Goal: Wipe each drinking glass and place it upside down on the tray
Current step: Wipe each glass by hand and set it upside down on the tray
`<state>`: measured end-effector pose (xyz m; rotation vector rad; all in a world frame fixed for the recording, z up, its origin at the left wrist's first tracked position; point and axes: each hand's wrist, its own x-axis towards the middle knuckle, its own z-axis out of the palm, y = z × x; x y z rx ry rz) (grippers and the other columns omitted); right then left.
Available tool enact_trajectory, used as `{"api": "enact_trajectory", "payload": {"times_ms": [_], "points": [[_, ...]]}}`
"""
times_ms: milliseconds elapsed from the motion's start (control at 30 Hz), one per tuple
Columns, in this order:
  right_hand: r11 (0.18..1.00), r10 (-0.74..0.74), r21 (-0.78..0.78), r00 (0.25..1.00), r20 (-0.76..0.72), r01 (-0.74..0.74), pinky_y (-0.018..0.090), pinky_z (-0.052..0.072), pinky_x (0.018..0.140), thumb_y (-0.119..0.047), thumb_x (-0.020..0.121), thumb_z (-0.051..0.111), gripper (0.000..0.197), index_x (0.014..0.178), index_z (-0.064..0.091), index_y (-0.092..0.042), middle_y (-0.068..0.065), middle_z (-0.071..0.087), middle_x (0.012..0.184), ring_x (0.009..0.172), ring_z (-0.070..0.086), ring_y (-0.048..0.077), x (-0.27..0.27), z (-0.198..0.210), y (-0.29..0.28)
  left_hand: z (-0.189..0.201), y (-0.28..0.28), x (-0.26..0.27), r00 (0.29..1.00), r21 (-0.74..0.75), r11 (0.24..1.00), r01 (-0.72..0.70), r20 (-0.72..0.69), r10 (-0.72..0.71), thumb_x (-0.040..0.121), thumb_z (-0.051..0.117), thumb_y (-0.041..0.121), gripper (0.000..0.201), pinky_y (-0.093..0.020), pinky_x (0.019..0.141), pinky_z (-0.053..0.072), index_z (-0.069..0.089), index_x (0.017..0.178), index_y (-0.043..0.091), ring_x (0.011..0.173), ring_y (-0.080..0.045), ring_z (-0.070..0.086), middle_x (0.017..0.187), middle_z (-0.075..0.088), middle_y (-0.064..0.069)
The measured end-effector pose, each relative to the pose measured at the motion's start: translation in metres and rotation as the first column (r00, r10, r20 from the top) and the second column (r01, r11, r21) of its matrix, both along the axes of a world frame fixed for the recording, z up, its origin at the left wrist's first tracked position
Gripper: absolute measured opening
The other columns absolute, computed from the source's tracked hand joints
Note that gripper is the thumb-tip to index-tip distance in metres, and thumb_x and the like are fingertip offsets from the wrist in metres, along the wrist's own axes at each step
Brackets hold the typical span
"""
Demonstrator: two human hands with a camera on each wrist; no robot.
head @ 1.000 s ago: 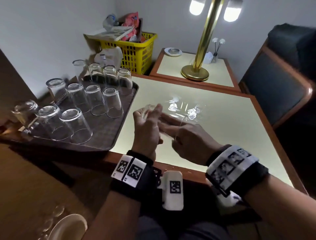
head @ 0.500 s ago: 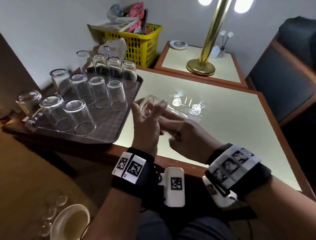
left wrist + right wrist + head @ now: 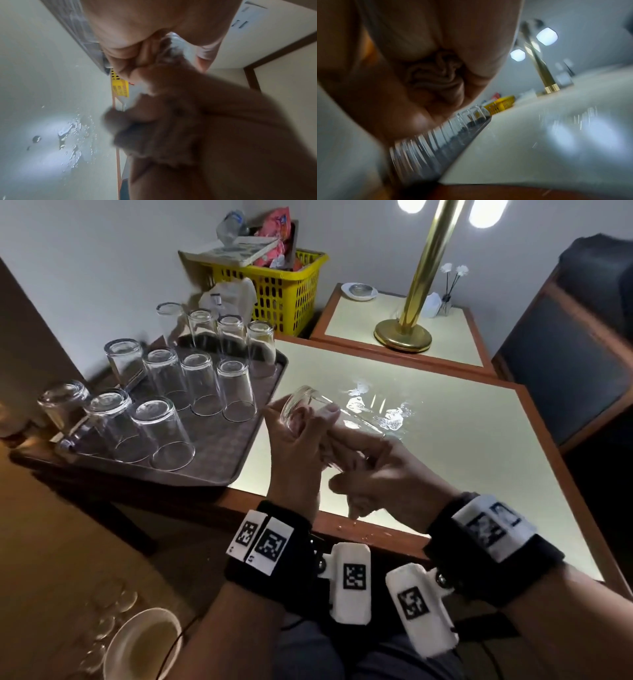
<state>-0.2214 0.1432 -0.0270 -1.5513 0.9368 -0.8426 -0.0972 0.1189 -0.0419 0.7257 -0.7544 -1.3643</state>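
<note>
I hold a clear drinking glass (image 3: 303, 407) on its side over the table's left part, its base pointing at the tray. My left hand (image 3: 301, 436) grips it round the base end. My right hand (image 3: 337, 460) meets it from the right, fingers curled at the mouth end. In the right wrist view a crumpled cloth (image 3: 435, 75) sits bunched in that palm. The grey tray (image 3: 191, 479) at the left carries several glasses (image 3: 236, 392) standing upside down. Both wrist views are blurred.
Water drops (image 3: 376, 409) shine on the pale table top just beyond my hands. A yellow basket (image 3: 274, 292) stands behind the tray, a brass lamp (image 3: 404, 337) on the side table. A chair (image 3: 565, 371) is at the right, a white bowl (image 3: 144, 645) low at left.
Both hands have lifted the glass a little and brought it nearer the tray; its base now shows plainly above my left hand.
</note>
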Motion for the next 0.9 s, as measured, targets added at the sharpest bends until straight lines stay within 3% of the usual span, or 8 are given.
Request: {"api": "enact_trajectory", "payload": {"times_ms": [67,233,433,500,600,700,800,900], "points": [[0.998,-0.008,0.061,0.998,0.059,0.004,0.022,0.053,0.048,0.027,0.084,0.056,0.075,0.147,0.052,-0.014,-0.013,0.074,0.091,0.046,0.06,0.005,-0.009,0.003,0.002,0.005,0.0,-0.001,0.995,0.044,0.998,0.048,0.088,-0.052,0.075,0.081,0.032,0.046,-0.03,0.054,0.048,0.049,0.108,0.036,0.071,-0.018,0.058,0.097,0.056,-0.011],[0.838,-0.254,-0.529,0.76,-0.598,-0.137,0.031,0.06,0.085,0.005,0.079,0.046,0.075,0.141,0.058,-0.035,-0.02,0.043,0.155,0.111,0.07,0.011,-0.012,0.007,-0.001,0.014,0.0,-0.006,0.975,0.132,0.991,-0.026,0.224,-0.004,0.089,0.076,0.027,0.041,-0.031,0.055,0.055,0.037,0.095,0.039,0.083,-0.027,0.066,0.117,0.062,-0.025],[0.994,-0.007,0.108,1.0,-0.025,0.01,0.032,0.055,0.052,0.018,0.087,0.063,0.064,0.143,0.056,-0.013,-0.013,0.072,0.082,0.046,0.061,0.012,-0.02,0.02,-0.002,0.013,0.003,-0.006,0.998,-0.026,0.998,0.059,0.02,-0.059,0.087,0.076,0.017,0.044,-0.026,0.05,0.048,0.042,0.114,0.02,0.061,-0.009,0.06,0.085,0.057,-0.002],[0.973,-0.092,-0.231,0.941,-0.327,0.015,0.046,0.063,0.074,0.015,0.088,0.056,0.075,0.148,0.05,-0.029,-0.022,0.065,0.13,0.078,0.074,0.015,-0.022,0.021,-0.001,0.012,0.002,-0.008,0.992,0.116,0.992,0.055,0.111,-0.068,0.088,0.076,0.033,0.038,-0.025,0.046,0.047,0.044,0.109,0.027,0.064,-0.008,0.062,0.096,0.062,-0.005],[0.84,-0.244,-0.504,0.692,-0.679,-0.199,0.031,0.059,0.088,0.006,0.083,0.048,0.082,0.145,0.049,-0.047,-0.026,0.029,0.16,0.107,0.07,0.011,-0.02,0.013,-0.001,0.014,0.003,-0.012,0.985,0.191,0.981,-0.029,0.174,-0.004,0.087,0.076,0.038,0.038,-0.036,0.057,0.056,0.041,0.099,0.04,0.093,-0.036,0.071,0.124,0.06,-0.026],[0.959,-0.104,-0.282,0.929,-0.355,-0.001,0.028,0.06,0.067,0.02,0.082,0.057,0.081,0.149,0.05,-0.025,-0.017,0.065,0.134,0.077,0.073,0.008,-0.018,0.015,-0.002,0.019,0.003,-0.009,0.993,0.04,0.999,0.037,0.109,-0.041,0.089,0.076,0.022,0.038,-0.052,0.081,0.06,0.044,0.1,0.04,0.095,-0.035,0.068,0.115,0.062,-0.024],[0.992,-0.017,0.125,1.0,0.012,0.016,0.023,0.051,0.045,0.023,0.084,0.059,0.077,0.147,0.051,-0.02,-0.003,0.074,0.077,0.046,0.063,0.015,-0.02,0.022,-0.001,0.016,-0.001,-0.003,0.99,-0.061,0.996,0.07,0.129,-0.062,0.086,0.074,0.03,0.039,-0.037,0.058,0.053,0.047,0.113,0.03,0.073,-0.017,0.063,0.096,0.059,-0.008],[0.932,-0.138,-0.362,0.892,-0.43,-0.03,0.031,0.061,0.078,0.021,0.081,0.049,0.089,0.147,0.051,-0.039,-0.006,0.059,0.145,0.101,0.073,0.019,-0.019,0.025,0.0,0.019,0.0,-0.004,0.97,0.144,0.989,0.019,0.238,-0.053,0.093,0.069,0.041,0.028,-0.025,0.046,0.039,0.042,0.096,0.037,0.054,-0.011,0.046,0.087,0.055,-0.005]]}}
